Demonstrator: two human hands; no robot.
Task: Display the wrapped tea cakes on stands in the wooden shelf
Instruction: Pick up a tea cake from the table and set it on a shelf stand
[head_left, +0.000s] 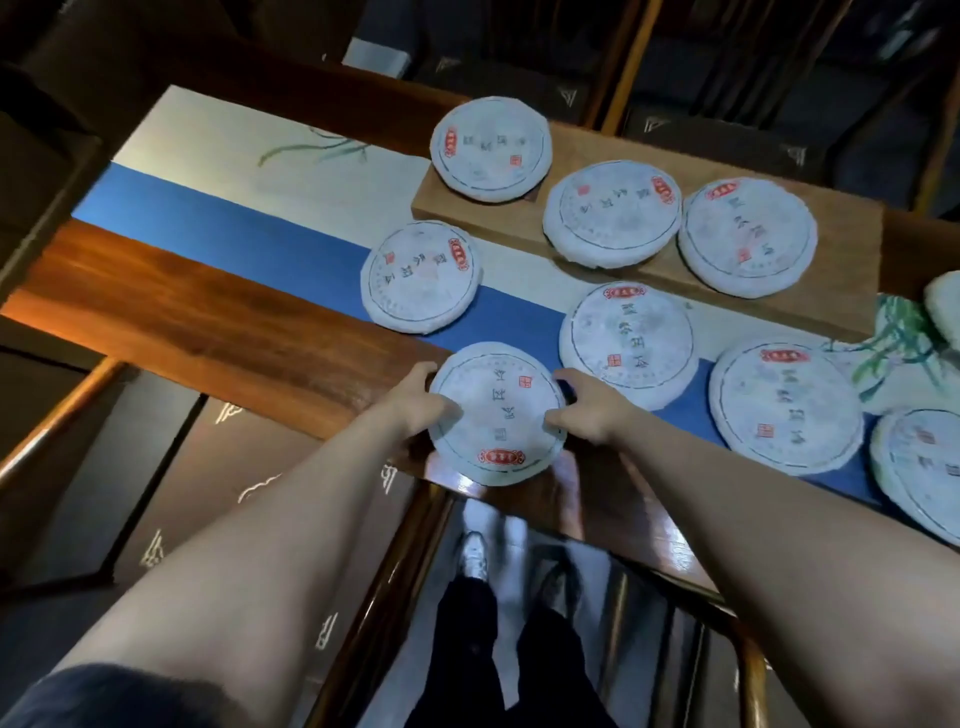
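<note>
A round tea cake in white paper with red seals (497, 415) sits at the near edge of the wooden table (208, 312). My left hand (423, 402) grips its left rim and my right hand (584, 405) grips its right rim. Several more wrapped tea cakes lie flat on the table: one to the upper left (422, 276), one just beyond (628, 340), one to the right (784, 408). Three others rest on a low wooden board (519, 218) at the back. No stand or shelf shows.
A white and blue table runner (249, 228) with painted leaves crosses the table. A wooden chair arm (62, 415) stands at the left, another chair frame (748, 670) at the lower right. My legs and shoes (475, 558) show below the table edge. Dark furniture fills the back.
</note>
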